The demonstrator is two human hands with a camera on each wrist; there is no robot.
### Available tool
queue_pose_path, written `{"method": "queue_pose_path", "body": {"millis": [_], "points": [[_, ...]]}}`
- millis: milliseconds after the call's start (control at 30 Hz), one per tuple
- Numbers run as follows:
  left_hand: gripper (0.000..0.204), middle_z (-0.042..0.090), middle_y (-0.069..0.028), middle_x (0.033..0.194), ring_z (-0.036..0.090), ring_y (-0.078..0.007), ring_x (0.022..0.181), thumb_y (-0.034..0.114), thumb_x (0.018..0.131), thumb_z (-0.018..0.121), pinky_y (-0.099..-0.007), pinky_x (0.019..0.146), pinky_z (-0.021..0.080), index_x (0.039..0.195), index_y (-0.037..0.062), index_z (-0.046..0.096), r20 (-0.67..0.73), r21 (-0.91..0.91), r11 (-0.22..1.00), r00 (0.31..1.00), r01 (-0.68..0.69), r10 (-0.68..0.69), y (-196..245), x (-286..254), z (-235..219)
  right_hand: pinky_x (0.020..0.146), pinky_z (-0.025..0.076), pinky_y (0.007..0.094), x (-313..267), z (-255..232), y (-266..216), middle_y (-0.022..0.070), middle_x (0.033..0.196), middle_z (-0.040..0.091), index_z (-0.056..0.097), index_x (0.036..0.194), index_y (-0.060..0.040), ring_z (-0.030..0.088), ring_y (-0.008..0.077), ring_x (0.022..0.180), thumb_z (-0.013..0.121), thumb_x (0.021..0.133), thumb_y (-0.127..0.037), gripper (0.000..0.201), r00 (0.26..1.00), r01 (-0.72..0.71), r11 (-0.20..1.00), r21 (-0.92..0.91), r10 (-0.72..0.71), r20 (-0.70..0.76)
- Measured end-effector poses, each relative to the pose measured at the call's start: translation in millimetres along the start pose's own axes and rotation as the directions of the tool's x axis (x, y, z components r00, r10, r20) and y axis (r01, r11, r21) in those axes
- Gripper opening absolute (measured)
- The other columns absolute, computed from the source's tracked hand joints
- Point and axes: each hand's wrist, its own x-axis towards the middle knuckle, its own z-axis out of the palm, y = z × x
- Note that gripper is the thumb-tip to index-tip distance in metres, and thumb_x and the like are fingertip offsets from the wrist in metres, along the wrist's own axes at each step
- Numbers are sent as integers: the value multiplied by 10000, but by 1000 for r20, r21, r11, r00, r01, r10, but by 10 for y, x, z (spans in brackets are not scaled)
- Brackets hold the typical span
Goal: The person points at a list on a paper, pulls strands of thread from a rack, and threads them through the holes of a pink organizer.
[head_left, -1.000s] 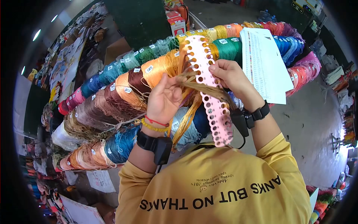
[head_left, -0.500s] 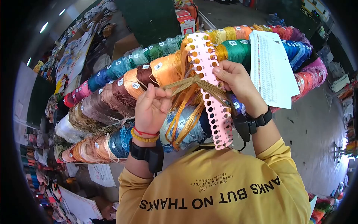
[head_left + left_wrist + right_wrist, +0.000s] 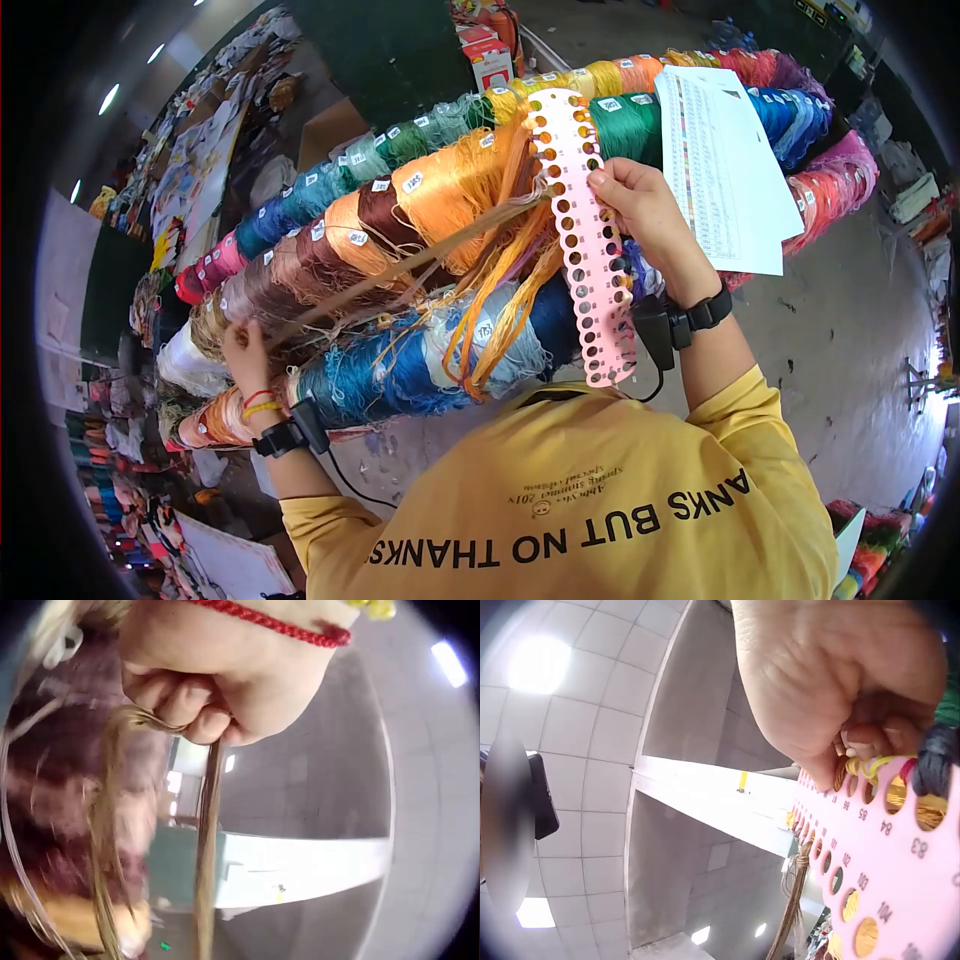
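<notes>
— Behind the hands?
— Rows of coloured thread skeins (image 3: pixel 420 190). Right hand (image 3: pixel 645 205) pinches the pink hole-punched thread card (image 3: pixel 585 240) upright.
— Left?
— Left hand (image 3: pixel 243 345) grips tan thread strands (image 3: pixel 400 268) — stretched taut from the card, low left.

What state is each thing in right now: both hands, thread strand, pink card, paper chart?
left hand: grip closed on the tan thread strand, arm out to the side
tan thread strand: pulled taut from the card to the left hand
right hand: pinching the card's edge
pink hole card: held upright, some holes hold thread loops
paper chart: lying on the thread skeins
</notes>
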Motion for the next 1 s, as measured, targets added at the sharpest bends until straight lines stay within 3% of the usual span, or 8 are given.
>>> {"method": "queue_pose_path", "body": {"millis": [67, 100, 200, 300, 667, 800, 900, 1000], "points": [[280, 589, -120, 967, 556, -234, 895, 203, 843, 593, -320, 802, 440, 1044, 8, 580, -74, 472, 791, 877, -389, 476, 793, -154, 54, 551, 374, 204, -2, 8, 5, -31, 681, 538, 573, 769, -27, 451, 39, 605, 566, 883, -175, 188, 1000, -12, 1000, -5, 12, -1], [249, 558, -127, 1064, 528, -229, 970, 134, 815, 610, -325, 852, 417, 1032, 15, 589, 50, 76, 963, 965, -260, 257, 1245, -250, 132, 551, 374, 204, -7, 21, 13, -32, 678, 534, 571, 770, -27, 449, 38, 605, 565, 884, -177, 189, 1000, -17, 1000, -13, 17, 1], [285, 568, -79, 1035, 566, -109, 779, 83, 814, 628, -230, 667, 456, 1087, 33, 562, 341, -552, 834, 907, -20, 247, 2325, -617, 553, 541, 373, 207, -13, 45, 36, -36, 667, 521, 565, 764, -29, 443, 37, 598, 563, 885, -180, 194, 999, -27, 997, -78, 29, 33], [280, 594, 0, 858, 492, -21, 672, 59, 833, 623, -154, 612, 408, 1097, -10, 561, 476, -719, 692, 772, 66, 421, 3046, -870, 884, 510, 365, 218, -63, 89, 16, -33, 641, 512, 554, 749, -32, 434, 37, 575, 569, 882, -184, 202, 998, 11, 995, -94, -5, 70], [157, 559, 9, 773, 397, -24, 520, 159, 902, 541, -150, 460, 301, 968, 18, 565, 795, -581, 235, 482, 779, 367, 3156, -773, 1346, 495, 368, 234, -135, -129, 139, -20, 612, 506, 526, 703, -19, 426, 49, 556, 587, 867, -203, 255, 996, 37, 980, -194, -20, 88], [194, 556, 29, 756, 396, -23, 556, 166, 879, 580, -164, 498, 325, 1002, 16, 593, 816, -575, 448, 442, 685, 372, 3299, -865, 1237, 482, 358, 238, -129, -146, 156, -19, 606, 499, 523, 699, -20, 414, 51, 543, 586, 868, -205, 258, 994, 61, 974, -220, -40, 98], [150, 559, 33, 762, 455, -33, 634, 139, 868, 586, -170, 574, 366, 962, 26, 613, 596, -609, 764, 757, 211, 266, 3096, -699, 1260, 477, 356, 239, -129, -144, 181, -15, 605, 499, 522, 699, -20, 412, 53, 536, 585, 868, -206, 259, 992, 75, 967, -242, -48, 116], [87, 577, 13, 772, 492, -48, 665, 96, 851, 596, -189, 604, 398, 886, 18, 613, 248, -636, 768, 962, 73, 115, 2779, -444, 1236, 488, 344, 212, -160, -132, 193, -35, 626, 493, 524, 715, -39, 404, 33, 554, 573, 884, -194, 235, 993, 45, 970, -238, -17, 119]]}}
